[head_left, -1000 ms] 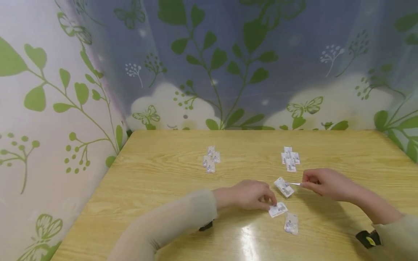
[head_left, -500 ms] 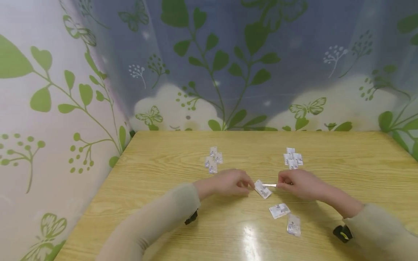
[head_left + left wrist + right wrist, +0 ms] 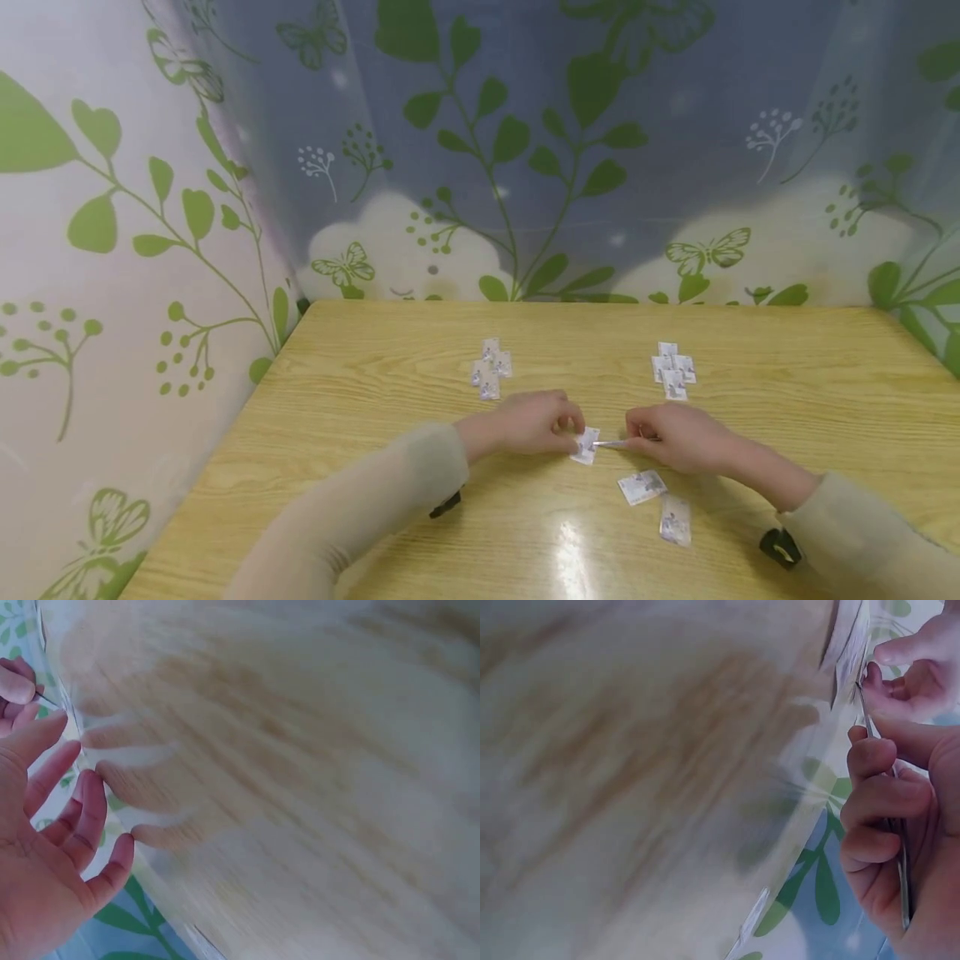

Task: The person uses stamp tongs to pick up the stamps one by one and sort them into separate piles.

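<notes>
A small white printed card [image 3: 588, 450] is between my two hands in the head view. My left hand [image 3: 532, 423] pinches its left edge between thumb and index finger. In the left wrist view, the other fingers [image 3: 91, 817] of that hand spread loosely over the tabletop. My right hand [image 3: 682, 435] grips slim metal tweezers [image 3: 611, 444], whose tips meet the card's right side. The right wrist view has the tweezers' shaft [image 3: 906, 889] running through the curled fingers. Whether the tips clamp the card is too small to tell.
Two similar cards, one tilted [image 3: 642, 487] and one nearer [image 3: 675, 521], lie below the right hand. Farther back are two overlapping clusters, left [image 3: 490, 383] and right [image 3: 675, 383]. The wooden table [image 3: 360, 375] meets a leaf-patterned cloth [image 3: 450, 250] behind.
My right hand has moved left with the tweezers and card, which has turned and sits lower. My left hand has left the tilted card, moved left and taken the tweezered card's edge.
</notes>
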`<state>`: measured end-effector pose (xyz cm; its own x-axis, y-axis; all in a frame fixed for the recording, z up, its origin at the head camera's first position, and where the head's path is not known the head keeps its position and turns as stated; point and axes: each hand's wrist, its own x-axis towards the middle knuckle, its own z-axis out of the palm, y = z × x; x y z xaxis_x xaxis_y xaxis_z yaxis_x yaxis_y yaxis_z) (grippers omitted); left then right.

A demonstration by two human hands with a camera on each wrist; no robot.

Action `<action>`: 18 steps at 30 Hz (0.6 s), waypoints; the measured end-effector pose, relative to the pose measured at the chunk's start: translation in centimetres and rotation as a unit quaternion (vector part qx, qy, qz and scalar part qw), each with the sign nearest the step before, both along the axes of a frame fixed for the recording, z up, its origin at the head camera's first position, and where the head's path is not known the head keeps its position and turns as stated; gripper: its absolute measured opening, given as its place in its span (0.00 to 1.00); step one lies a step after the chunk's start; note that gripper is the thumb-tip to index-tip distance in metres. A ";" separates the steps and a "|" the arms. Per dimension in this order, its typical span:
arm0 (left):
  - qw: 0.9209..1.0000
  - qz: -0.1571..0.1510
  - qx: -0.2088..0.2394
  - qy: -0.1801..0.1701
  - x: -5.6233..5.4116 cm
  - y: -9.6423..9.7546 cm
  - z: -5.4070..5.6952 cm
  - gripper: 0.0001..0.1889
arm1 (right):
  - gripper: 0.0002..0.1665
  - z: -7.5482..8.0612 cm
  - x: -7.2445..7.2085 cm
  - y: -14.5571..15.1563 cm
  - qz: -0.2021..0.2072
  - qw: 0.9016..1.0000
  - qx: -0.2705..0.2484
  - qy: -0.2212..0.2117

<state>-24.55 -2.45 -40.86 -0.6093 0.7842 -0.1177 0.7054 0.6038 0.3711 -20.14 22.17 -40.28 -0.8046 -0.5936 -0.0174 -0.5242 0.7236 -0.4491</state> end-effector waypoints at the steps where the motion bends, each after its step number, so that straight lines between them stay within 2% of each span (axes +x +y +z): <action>1: 1.000 0.003 -0.003 0.004 0.1 0.1 0.0 0.12 | 0.12 0.1 0.1 -0.1 0.003 1.000 -0.001 0.003; 11: 0.999 0.022 -0.008 0.025 0.6 0.5 0.0 0.14 | 0.12 0.0 -0.3 -0.5 -0.009 0.999 0.016 0.044; 18: 0.999 0.019 -0.011 0.030 0.6 0.5 -0.2 0.14 | 0.13 -0.2 -0.6 -0.6 -0.004 0.998 0.021 0.056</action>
